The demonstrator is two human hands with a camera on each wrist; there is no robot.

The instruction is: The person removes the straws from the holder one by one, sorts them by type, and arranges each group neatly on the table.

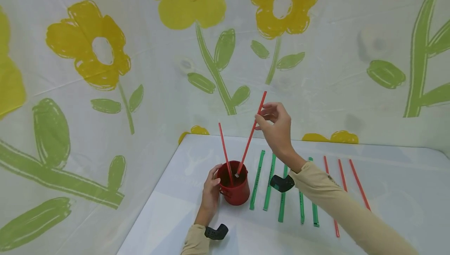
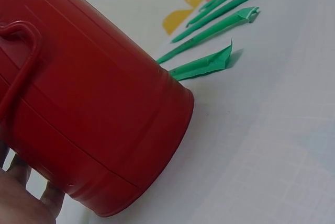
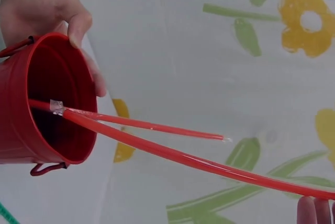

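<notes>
The left hand (image 1: pixel 210 196) grips the red bucket (image 1: pixel 233 184) near the table's (image 1: pixel 386 177) left edge. The right hand (image 1: pixel 277 130) pinches a red straw (image 1: pixel 251 136), its lower end inside the bucket.

red bucket (image 2: pixel 94 114) top cropped in left wrist view, left hand (image 2: pixel 21 198) mostly out of frame, straw ends hidden inside bucket

Red straw (image 3: pixel 199 162) slants into red bucket (image 3: pixel 31 124) — beside another straw (image 3: pixel 157 126).
</notes>
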